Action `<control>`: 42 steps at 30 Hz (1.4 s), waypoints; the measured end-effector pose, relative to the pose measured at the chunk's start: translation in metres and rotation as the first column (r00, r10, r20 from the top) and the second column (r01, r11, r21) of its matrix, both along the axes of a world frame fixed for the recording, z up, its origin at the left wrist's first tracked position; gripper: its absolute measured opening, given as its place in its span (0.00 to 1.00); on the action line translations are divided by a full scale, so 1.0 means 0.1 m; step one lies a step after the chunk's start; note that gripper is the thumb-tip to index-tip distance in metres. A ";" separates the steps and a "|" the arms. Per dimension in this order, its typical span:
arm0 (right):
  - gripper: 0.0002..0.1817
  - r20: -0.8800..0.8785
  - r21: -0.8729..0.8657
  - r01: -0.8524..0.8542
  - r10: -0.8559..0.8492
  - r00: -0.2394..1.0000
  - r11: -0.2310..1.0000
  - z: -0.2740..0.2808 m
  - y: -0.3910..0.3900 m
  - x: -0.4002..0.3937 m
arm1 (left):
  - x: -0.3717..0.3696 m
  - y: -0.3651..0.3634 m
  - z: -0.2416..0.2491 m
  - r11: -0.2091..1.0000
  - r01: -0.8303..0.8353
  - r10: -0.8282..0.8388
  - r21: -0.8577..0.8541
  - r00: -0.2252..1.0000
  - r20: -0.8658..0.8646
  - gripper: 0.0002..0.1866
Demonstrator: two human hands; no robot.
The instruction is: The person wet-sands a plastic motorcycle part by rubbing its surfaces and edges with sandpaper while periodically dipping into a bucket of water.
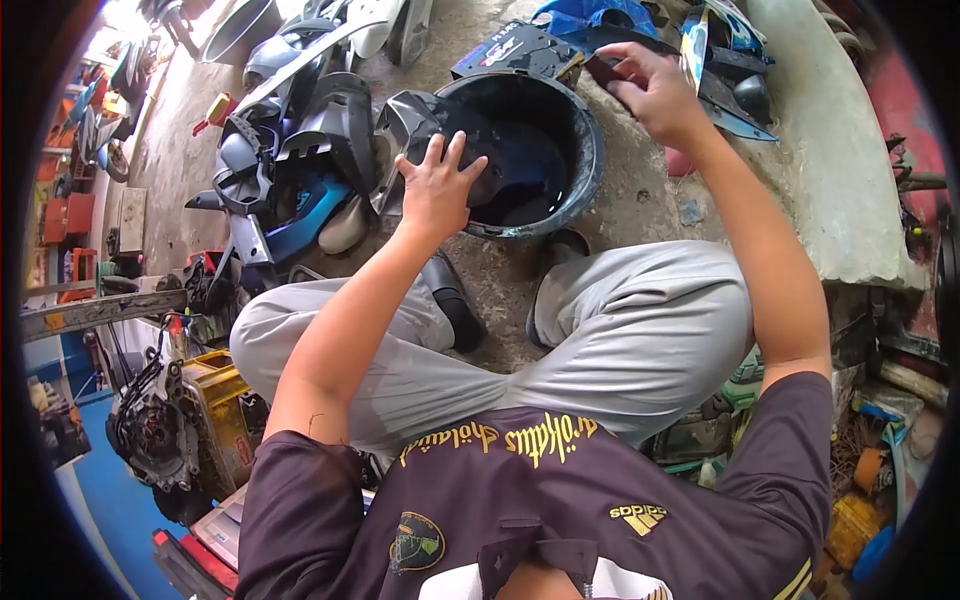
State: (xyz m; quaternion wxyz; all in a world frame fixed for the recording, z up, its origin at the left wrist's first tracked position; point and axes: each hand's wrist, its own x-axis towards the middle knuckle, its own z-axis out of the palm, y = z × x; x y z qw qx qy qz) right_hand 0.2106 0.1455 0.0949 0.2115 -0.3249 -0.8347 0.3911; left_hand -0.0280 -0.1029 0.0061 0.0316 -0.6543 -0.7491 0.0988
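Note:
My left hand (437, 188) has its fingers spread over a dark plastic panel (405, 125) that leans across the left rim of a black bucket (592, 170). Dark water (525, 205) lies in the bucket. To the right, my right hand (655, 95) is raised beyond the rim, its fingers closed on a small dark reddish-brown piece (600, 72). That piece looks thin, perhaps sandpaper, but its kind is not certain. My fingers hide part of it.
Several dark motorcycle fairing parts (330, 130) are piled left of the bucket. Behind it lies a black box (515, 50); blue plastic parts (600, 15) are at the back right. A pale slab (815, 150) runs along the right. An engine-like metal part (155, 430) stands at lower left.

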 end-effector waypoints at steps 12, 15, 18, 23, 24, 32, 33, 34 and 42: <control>0.20 0.637 -0.035 -0.379 0.312 0.705 0.925 -0.91 0.21 -1.17 | 0.15 0.50 -0.58 0.953 0.171 -0.229 -0.251 0.947 -0.225 0.38; 0.19 0.792 -0.068 -0.307 0.238 0.562 0.949 -1.55 0.32 -1.52 | 0.20 0.58 -0.98 0.936 0.276 -0.346 -0.220 0.844 -0.410 0.18; 0.23 0.715 -0.037 0.247 -0.147 0.683 0.968 -1.95 0.07 -1.47 | 0.22 0.64 -1.20 0.871 0.383 -0.428 -0.306 0.899 -0.092 0.11; 0.19 0.666 -0.103 0.586 -0.382 0.641 0.804 -2.71 -0.11 -1.32 | 0.53 1.09 -1.14 0.593 0.142 0.143 -0.792 0.950 0.277 0.16; 0.19 0.683 -0.094 0.578 -0.370 0.630 0.811 -2.76 -0.14 -1.32 | 0.49 1.09 -1.65 0.565 0.102 0.258 -0.819 0.920 0.293 0.21; 0.15 0.599 -0.560 0.165 0.259 0.757 0.812 -3.09 0.19 -1.40 | 0.05 0.98 -1.94 0.507 -0.158 0.861 -0.847 0.046 0.507 0.34; 0.14 0.447 -0.706 0.256 0.135 0.884 0.660 -2.97 0.16 -1.34 | 0.03 0.99 -1.91 0.463 -0.175 0.875 -0.869 -0.066 0.480 0.33; 0.15 0.304 -0.834 0.284 -0.035 0.952 0.473 -2.85 0.12 -1.33 | 0.00 1.00 -1.88 0.418 -0.188 0.875 -0.889 -0.179 0.449 0.33; 0.22 0.817 -0.137 0.460 -0.163 0.554 0.877 -3.05 -0.08 -1.36 | -0.02 1.03 -1.83 0.295 -0.344 0.837 -0.891 -0.357 0.415 0.27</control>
